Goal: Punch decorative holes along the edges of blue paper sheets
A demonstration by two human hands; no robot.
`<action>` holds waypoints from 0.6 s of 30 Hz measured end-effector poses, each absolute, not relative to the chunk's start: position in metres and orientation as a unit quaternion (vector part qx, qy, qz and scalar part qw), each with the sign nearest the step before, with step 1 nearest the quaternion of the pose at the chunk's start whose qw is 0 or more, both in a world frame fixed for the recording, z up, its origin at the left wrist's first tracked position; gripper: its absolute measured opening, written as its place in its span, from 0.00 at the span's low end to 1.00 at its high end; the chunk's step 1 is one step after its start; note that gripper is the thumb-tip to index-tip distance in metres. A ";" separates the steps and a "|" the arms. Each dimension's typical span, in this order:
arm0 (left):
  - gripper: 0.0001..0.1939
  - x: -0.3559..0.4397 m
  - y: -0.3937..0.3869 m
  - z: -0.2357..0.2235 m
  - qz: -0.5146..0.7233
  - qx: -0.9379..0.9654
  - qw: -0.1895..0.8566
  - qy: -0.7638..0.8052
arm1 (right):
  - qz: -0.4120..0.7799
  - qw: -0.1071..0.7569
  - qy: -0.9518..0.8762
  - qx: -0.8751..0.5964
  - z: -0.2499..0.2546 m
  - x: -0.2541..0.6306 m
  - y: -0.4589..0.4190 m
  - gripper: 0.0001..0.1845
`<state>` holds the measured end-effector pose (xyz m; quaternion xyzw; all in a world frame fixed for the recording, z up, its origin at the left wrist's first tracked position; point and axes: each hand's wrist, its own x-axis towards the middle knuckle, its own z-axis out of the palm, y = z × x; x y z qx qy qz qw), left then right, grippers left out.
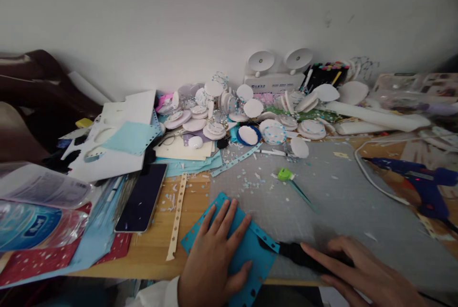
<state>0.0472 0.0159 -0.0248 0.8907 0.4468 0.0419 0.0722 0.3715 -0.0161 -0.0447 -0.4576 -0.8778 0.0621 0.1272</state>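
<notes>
My left hand (218,250) lies flat with its fingers spread, pressing a bright blue sheet of paper (246,259) down at the table's front edge. Small holes are punched along the sheet's borders. My right hand (361,269) is closed around a long black-handled cutting tool (300,253), whose dark tip meets the sheet's right corner beside a narrow punched strip (263,235). The tip is partly hidden by the paper, so its exact kind is unclear. Beyond the hands, green-topped tweezers (296,185) rest on the grey cutting mat (322,211).
A blue glue gun (418,178) lies at the right with a white cord (372,183). Left are a phone (143,197), a cream punched strip (178,216) and a plastic bottle (43,226). White discs (214,128) pile up along the wall; paper scraps litter the mat.
</notes>
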 end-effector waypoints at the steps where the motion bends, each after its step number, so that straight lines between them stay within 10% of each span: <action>1: 0.44 0.047 0.016 -0.025 0.042 0.890 0.074 0.447 | 0.065 0.129 -0.878 -0.455 -0.045 0.372 -0.015 0.25; 18: 0.44 0.046 0.014 -0.024 0.032 0.881 0.132 0.454 | 0.062 0.174 -0.873 -0.452 -0.036 0.327 0.007 0.22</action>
